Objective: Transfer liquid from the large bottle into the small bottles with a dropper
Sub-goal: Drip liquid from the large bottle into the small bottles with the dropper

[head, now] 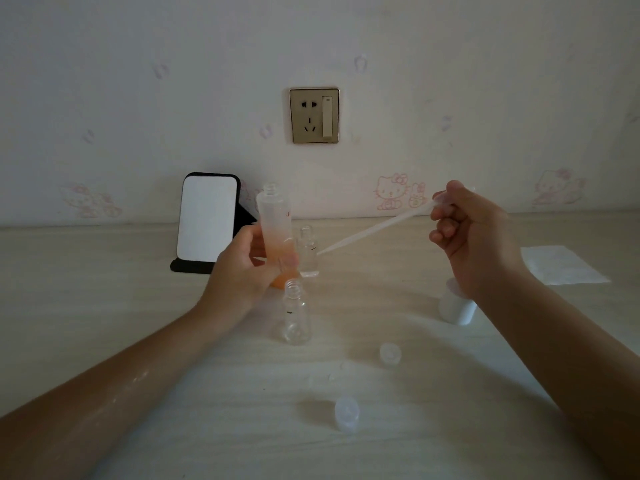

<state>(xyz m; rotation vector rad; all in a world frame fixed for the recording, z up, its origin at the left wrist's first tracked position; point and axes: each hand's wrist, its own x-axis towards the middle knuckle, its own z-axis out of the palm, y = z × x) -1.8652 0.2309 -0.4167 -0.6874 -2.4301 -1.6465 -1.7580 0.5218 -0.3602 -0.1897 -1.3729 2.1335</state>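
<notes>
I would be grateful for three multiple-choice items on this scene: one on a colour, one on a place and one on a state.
1. What colour is the liquid in the large bottle?
A. blue
B. orange
C. green

2. Where is the dropper?
A. lying loose, in no hand
B. inside the large bottle
C. in the right hand

3. How is the nearer small bottle?
A. capped
B. tipped over
C. upright and uncapped

Answers:
1. B, since the bottle's lower part shows orange.
2. C, since the fingers pinch its bulb end and its tip hangs in the air.
3. C, since its threaded neck is bare and it stands straight.
</notes>
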